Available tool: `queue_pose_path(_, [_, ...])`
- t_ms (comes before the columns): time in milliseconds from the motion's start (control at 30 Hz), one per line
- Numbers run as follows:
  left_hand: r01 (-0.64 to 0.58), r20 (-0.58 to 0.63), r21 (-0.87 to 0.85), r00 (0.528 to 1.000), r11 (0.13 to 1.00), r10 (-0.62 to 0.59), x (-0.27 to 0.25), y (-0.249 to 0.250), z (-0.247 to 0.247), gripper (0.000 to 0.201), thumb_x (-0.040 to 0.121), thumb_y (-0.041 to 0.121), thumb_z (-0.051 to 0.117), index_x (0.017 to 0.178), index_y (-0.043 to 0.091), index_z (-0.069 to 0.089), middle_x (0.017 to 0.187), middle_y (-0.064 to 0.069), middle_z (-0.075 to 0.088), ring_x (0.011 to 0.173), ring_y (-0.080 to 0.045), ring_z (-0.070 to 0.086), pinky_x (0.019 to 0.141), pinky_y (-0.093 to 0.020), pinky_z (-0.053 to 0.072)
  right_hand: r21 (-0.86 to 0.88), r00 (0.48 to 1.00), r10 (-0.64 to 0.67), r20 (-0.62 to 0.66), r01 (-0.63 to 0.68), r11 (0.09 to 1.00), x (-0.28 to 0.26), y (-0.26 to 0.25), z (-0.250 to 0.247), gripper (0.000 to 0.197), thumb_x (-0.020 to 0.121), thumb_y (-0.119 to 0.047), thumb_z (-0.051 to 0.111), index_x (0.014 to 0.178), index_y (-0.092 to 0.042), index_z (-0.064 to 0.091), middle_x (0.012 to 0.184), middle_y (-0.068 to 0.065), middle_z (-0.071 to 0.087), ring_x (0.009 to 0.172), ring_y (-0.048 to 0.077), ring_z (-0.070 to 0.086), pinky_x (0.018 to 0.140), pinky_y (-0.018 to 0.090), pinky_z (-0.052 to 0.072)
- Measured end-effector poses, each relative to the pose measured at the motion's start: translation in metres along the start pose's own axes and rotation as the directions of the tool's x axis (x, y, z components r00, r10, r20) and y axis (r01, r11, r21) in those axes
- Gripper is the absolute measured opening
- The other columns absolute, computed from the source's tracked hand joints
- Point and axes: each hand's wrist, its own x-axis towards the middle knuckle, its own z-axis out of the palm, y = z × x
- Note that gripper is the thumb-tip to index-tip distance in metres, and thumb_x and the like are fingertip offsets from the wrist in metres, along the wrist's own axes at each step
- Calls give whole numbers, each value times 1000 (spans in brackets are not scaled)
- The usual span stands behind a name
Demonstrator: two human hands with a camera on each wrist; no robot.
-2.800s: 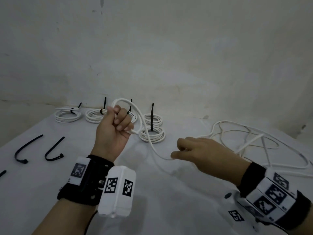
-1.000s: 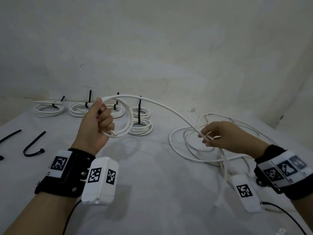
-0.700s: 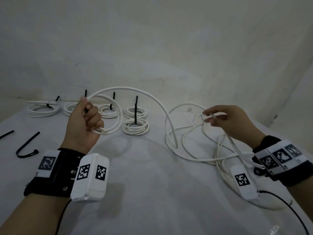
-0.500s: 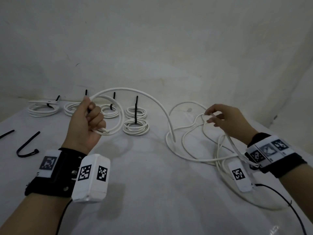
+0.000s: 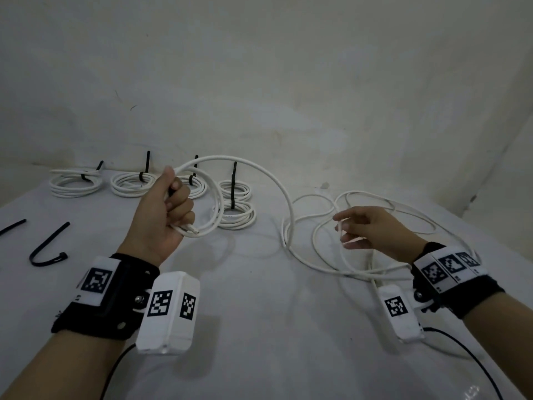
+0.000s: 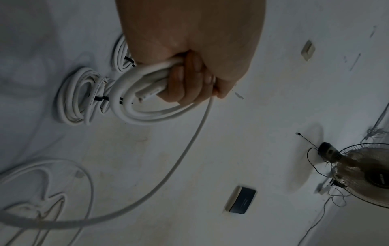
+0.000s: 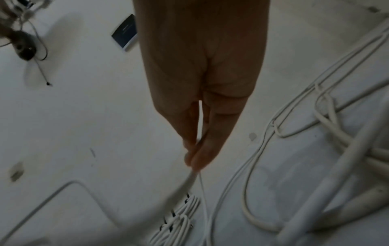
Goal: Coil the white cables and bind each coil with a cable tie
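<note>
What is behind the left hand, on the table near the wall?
Behind the left hand, bound white coils lie in a row on the table, each with a black cable tie. The hand and its held cable loop cover part of one coil.

- Plain bare room, likely a makeshift work corner in a home.
- Scuffed whitewashed wall (image 5: 259,82) behind a white-covered table (image 5: 259,327).
- Pedestal fan (image 6: 362,173), wall switch (image 6: 308,50).

A fan (image 6: 366,176) with a wire guard fills the lower right of the left wrist view. A dark flat box (image 6: 242,200) sits at bottom centre. A small switch plate (image 6: 308,50) is at upper right on the pale wall (image 5: 288,67).
</note>
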Motion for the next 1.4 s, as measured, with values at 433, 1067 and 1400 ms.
queue_pose_path(433, [-6, 9, 16, 1000, 1000, 6, 0, -2, 1, 38, 100, 39, 32, 67, 21, 33, 40, 9, 24, 35, -9, 8, 35, -15, 15, 41, 889, -259, -377, 295, 955, 4, 10, 14, 11, 89, -10, 64, 97, -9, 72, 79, -2, 63, 54, 6, 55, 54, 17, 51])
queue_pose_path(1067, [17, 43, 49, 999, 999, -20, -3, -7, 10, 37, 99, 38, 33, 67, 21, 33, 41, 9, 24, 27, -2, 20, 33, -15, 17, -11, 988, -95, -122, 94, 996, -2, -36, 15, 41, 92, -43, 52, 87, -6, 68, 67, 4, 65, 59, 15, 63, 53, 22, 53])
queue_pose_path(1400, [4, 0, 52, 1000, 999, -4, -3, -7, 10, 39, 101, 37, 32, 67, 21, 33, 42, 9, 24, 29, -3, 19, 35, -16, 15, 350, 975, -159, 154, 96, 932, -41, -106, 59, 19, 93, -4, 52, 111, -8, 60, 74, 6, 63, 59, 16, 63, 56, 27, 55])
